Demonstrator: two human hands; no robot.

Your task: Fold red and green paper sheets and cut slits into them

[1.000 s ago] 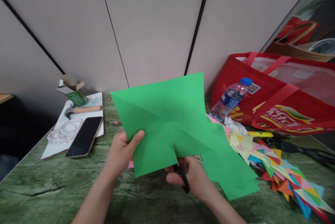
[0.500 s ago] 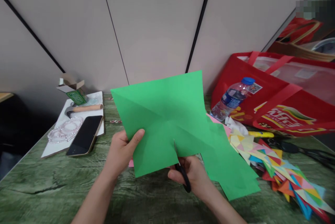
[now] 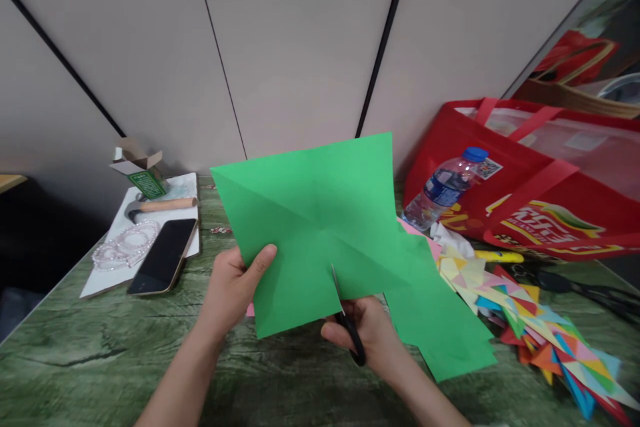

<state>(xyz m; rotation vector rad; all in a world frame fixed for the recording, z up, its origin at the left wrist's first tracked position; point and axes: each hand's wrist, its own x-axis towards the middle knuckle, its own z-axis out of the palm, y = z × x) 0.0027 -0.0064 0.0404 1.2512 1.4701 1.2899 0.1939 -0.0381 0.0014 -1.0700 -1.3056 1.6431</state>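
Note:
A creased green sheet of paper (image 3: 310,207) is held up above the table, tilted toward me. My left hand (image 3: 235,284) pinches its lower left edge, thumb on the near face. In my right hand (image 3: 367,327) are black-handled scissors (image 3: 353,337), their blade lying in a cut that runs up from the paper's lower edge. The right fingers are wrapped through the handles and partly hidden by them. More green paper (image 3: 445,340) lies below and to the right, with a pink sheet (image 3: 413,227) showing behind it.
At left, a phone (image 3: 163,257), a hammer (image 3: 165,205), beads (image 3: 125,244) and a small green box (image 3: 147,180) rest on a white board. To the right are a water bottle (image 3: 445,187), a red bag (image 3: 525,174), colourful folded paper pieces (image 3: 550,340) and black scissors (image 3: 575,287).
The paper's upper right corner has shifted slightly right, and a little more of the scissor blade shows in the cut. Both hands keep their holds.

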